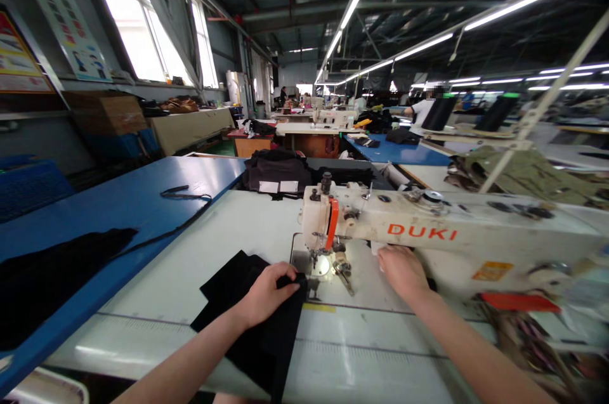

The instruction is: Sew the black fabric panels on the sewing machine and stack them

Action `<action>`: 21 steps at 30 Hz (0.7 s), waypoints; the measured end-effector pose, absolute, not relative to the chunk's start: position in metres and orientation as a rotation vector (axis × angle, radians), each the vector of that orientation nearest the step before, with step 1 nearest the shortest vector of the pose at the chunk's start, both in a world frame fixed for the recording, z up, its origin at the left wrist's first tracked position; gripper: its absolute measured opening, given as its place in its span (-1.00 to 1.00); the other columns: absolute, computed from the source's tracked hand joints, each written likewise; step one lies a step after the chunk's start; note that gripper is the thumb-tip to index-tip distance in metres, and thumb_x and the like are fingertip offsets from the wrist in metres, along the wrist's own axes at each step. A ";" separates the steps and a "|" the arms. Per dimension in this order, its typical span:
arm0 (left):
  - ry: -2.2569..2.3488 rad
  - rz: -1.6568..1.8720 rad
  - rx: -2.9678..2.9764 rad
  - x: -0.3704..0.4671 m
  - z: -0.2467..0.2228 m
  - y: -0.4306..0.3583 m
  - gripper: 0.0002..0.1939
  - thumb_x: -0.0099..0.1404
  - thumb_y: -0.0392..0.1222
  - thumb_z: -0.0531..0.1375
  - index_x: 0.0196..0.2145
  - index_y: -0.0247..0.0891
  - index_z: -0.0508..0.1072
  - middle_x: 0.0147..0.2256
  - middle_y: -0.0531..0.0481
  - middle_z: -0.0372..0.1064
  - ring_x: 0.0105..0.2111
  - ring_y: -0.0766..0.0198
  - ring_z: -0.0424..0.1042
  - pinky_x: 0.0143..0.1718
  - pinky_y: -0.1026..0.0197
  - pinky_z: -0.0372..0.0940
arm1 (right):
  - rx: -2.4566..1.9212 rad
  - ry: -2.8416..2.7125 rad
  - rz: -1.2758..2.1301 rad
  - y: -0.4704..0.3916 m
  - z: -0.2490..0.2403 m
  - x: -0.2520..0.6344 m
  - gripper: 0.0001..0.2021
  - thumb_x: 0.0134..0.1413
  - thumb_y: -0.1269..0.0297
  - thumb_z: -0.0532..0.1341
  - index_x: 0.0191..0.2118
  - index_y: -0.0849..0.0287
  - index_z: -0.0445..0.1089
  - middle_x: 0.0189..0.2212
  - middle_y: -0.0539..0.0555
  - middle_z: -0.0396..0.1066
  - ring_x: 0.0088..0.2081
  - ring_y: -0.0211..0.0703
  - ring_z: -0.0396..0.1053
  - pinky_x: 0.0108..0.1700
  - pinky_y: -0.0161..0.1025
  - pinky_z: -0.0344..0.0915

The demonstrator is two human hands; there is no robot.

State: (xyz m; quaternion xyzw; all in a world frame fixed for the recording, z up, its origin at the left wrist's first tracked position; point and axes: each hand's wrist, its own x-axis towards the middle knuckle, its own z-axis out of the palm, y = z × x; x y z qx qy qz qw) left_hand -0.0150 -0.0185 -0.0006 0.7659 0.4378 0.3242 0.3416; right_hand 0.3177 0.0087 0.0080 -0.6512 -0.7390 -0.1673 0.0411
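Observation:
A white sewing machine (380,223) with an orange lever stands on the pale table, its lamp lighting the needle plate. Left of the needle lies a black fabric piece (266,347), hanging over the table's front edge. My left hand (267,293) pinches this fabric near its top right corner, thumb and fingers pressed together. Beneath the machine's arm, my right hand (402,269) is closed at a small white piece (377,248); its fingertips are partly hidden. Something black shows just behind the right wrist.
A blue table (157,185) on the left bears black fabric and a black strip. Behind the machine sits a stack of dark fabric (276,169) with white labels. Thread cones (440,113) stand at the right. A person in white is farther back.

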 end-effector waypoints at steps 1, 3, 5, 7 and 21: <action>1.133 0.847 1.989 -0.015 -0.001 -0.018 -0.95 0.17 -0.25 0.18 -0.38 -0.21 0.34 -0.20 0.00 0.40 -0.17 0.22 0.37 -0.04 0.21 0.20 | -1.993 -2.265 -0.512 0.010 0.007 0.317 -0.79 0.04 0.53 0.09 -0.47 0.21 0.43 -0.42 0.12 0.47 -0.30 -0.10 0.38 -0.17 -0.20 0.11; 1.124 0.858 1.982 -0.015 -0.002 -0.019 -0.95 0.17 -0.25 0.18 -0.38 -0.21 0.34 -0.20 0.01 0.40 -0.16 0.22 0.37 -0.04 0.22 0.20 | -1.993 -2.242 -0.521 0.011 0.005 0.317 -0.79 0.03 0.55 0.09 -0.48 0.22 0.42 -0.43 0.14 0.47 -0.31 -0.09 0.38 -0.18 -0.19 0.11; 1.123 0.863 1.973 -0.015 -0.002 -0.019 -0.94 0.16 -0.25 0.18 -0.39 -0.21 0.33 -0.20 0.01 0.40 -0.16 0.21 0.37 -0.04 0.22 0.20 | -1.997 -2.192 -0.531 0.011 0.005 0.318 -0.78 0.09 0.50 0.06 -0.45 0.22 0.42 -0.41 0.15 0.47 -0.31 -0.08 0.38 -0.18 -0.19 0.12; 1.123 0.863 1.965 -0.015 -0.001 -0.020 -0.94 0.16 -0.26 0.19 -0.40 -0.21 0.32 -0.20 0.01 0.40 -0.17 0.21 0.37 -0.04 0.22 0.20 | -2.006 -2.123 -0.534 0.010 0.006 0.319 -0.75 0.16 0.42 0.02 -0.40 0.22 0.43 -0.39 0.17 0.47 -0.31 -0.06 0.38 -0.17 -0.18 0.13; 1.133 0.867 1.963 -0.015 -0.003 -0.019 -0.93 0.16 -0.25 0.19 -0.39 -0.21 0.33 -0.19 0.01 0.40 -0.15 0.22 0.37 -0.03 0.23 0.19 | -1.890 -1.333 -0.023 0.032 -0.006 0.341 -0.74 -0.13 0.14 0.23 -0.64 0.22 0.38 -0.65 0.22 0.38 -0.35 0.19 0.40 -0.24 0.01 0.27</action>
